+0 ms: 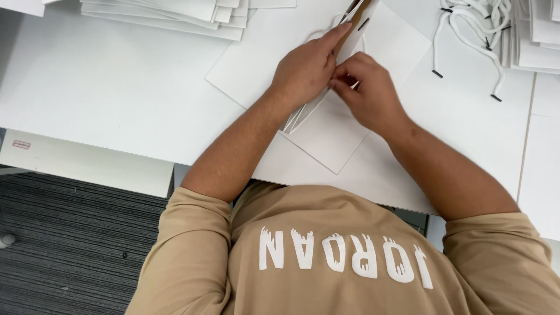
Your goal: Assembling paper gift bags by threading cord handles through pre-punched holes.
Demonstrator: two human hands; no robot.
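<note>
Nearest us, a tan shirt (pixel 350 256) with white lettering across the chest fills the bottom of the view, both sleeves pushed back from bare forearms that reach up onto a white table (pixel 116 99). We note the left hand (pixel 306 67) lying flat along the edge of a folded white paper bag (pixel 332 128), fingers stretched out toward the bag's brown inner lip, palm pressing down on it. The right hand (pixel 367 87) sits just beside the left, touching it at the fingertips, its fingers curled in and pinching at the same edge of the bag; what exactly sits between those fingertips we cannot tell. So both hands are together, closed on the bag's rim. The bag lies tilted at the middle of the table, over another flat white sheet (pixel 256 64) beneath it, one corner pointing back toward us. A loop of white cord shows faintly at the bag's top by the left fingertips. At upper right, a loose bundle of white cords with black tips (pixel 472 35) rests well apart from the hands. Along the top edge, a stack of flat white bags (pixel 175 14). Lower left, grey striped carpet (pixel 64 245)
</note>
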